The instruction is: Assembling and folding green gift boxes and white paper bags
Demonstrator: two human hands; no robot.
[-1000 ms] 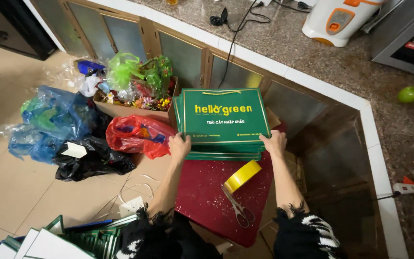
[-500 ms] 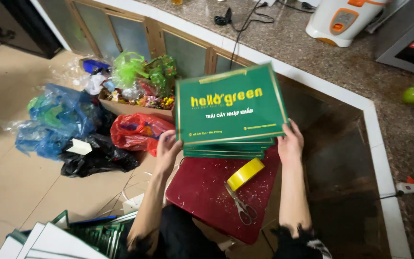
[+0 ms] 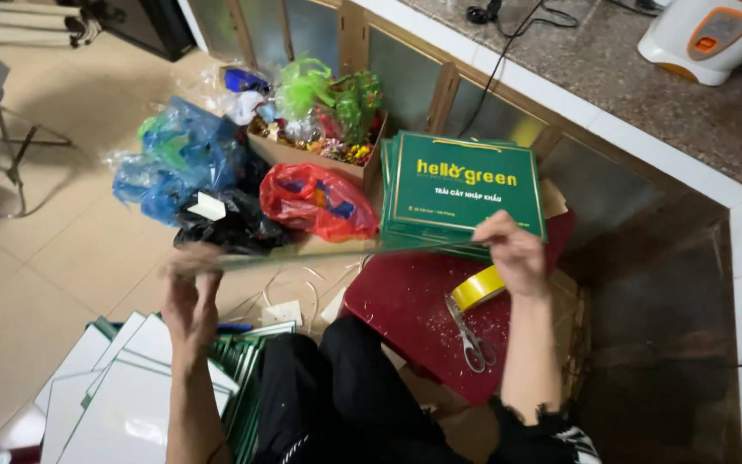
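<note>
I hold a flat green cardboard sheet (image 3: pixel 337 253) edge-on between both hands, level above the floor. My left hand (image 3: pixel 191 292), blurred, grips its left end above a pile of white and green sheets (image 3: pixel 130 399) on the floor. My right hand (image 3: pixel 513 253) grips the right end, just in front of a stack of green printed flat boxes (image 3: pixel 465 185). That stack rests at the far edge of a dark red board (image 3: pixel 405 309). A yellow tape roll (image 3: pixel 478 288) and scissors (image 3: pixel 474 339) lie on the board near my right wrist.
A cardboard box of colourful wrapped items (image 3: pixel 319 129) stands behind a red plastic bag (image 3: pixel 319 202), blue bags (image 3: pixel 182 159) and a black bag (image 3: pixel 229 223). A stone counter (image 3: pixel 646 86) with a white appliance (image 3: pixel 706 34) runs along the right, above glass-fronted cabinets (image 3: pixel 405 77).
Both hands were on the sides of the green stack. Now they hold a single sheet, and my left hand has swung down and left over the floor pile.
</note>
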